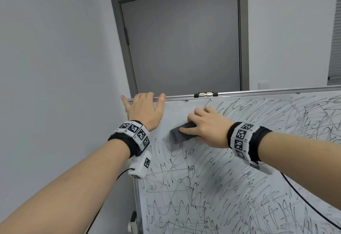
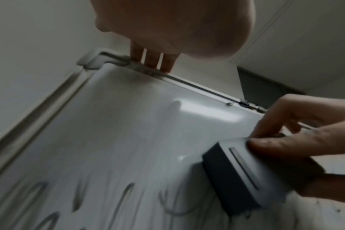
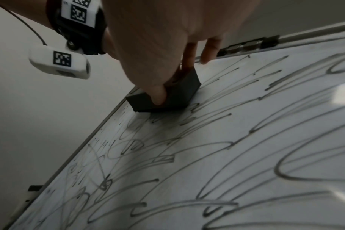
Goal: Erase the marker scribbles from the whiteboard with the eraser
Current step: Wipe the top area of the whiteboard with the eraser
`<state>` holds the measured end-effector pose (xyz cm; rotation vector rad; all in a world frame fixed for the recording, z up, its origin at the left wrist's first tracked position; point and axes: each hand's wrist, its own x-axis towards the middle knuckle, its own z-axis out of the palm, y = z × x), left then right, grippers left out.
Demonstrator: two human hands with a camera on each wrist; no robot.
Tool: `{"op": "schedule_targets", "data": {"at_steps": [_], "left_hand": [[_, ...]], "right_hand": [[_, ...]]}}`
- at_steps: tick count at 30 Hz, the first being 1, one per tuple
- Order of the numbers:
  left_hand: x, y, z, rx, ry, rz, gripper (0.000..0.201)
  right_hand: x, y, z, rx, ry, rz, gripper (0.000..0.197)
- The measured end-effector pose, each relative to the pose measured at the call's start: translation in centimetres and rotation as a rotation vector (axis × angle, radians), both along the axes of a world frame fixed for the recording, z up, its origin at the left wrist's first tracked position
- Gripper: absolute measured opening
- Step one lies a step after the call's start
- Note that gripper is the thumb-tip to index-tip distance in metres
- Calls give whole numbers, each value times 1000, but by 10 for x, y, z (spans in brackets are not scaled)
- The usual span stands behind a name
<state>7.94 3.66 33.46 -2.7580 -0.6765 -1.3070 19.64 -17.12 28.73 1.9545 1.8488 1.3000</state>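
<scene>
The whiteboard (image 1: 258, 108) fills the lower right, covered in black marker scribbles (image 1: 203, 178). A smudged, wiped patch (image 1: 177, 110) sits near its top left corner. My right hand (image 1: 206, 128) grips the dark grey eraser (image 1: 177, 135) and presses it flat on the board at the patch's lower edge. The right wrist view shows the thumb (image 3: 158, 96) on the eraser's (image 3: 179, 93) side. My left hand (image 1: 144, 110) lies on the top left corner, its fingers (image 2: 152, 62) hooked over the top rim. The eraser (image 2: 238, 179) stays in contact with the surface.
A grey door (image 1: 180, 39) stands behind the board, with a plain wall on the left. A metal clip (image 1: 205, 94) sits on the top rim. A black cable (image 1: 304, 202) hangs across the board from my right wrist. A window blind (image 1: 335, 49) is at the far right.
</scene>
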Motion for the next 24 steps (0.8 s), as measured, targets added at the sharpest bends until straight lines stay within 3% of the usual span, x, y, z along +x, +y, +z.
{"op": "schedule_targets", "data": {"at_steps": [5,7,12,15,18,24], "left_hand": [[20,-30,20,-50,110,-301,74],[30,-42,20,-7,197,-361,79],[43,-51,19,79,175,-296,63],[43,-56,20,62,145,-280,53],[46,-63,19,61,130,-300,57],[49,-61,15,142,157,-252,77]], "right_hand": [[3,-24,30,302,66,-55,60],[3,-29,23,316,93,-47,57],[17,-41,-20,27,21,-49,56],[25,-55,0,214,66,-119,62],[26,-67,17,429,185,-183,54],[29,-68,-10,65,71,-105,55]]}}
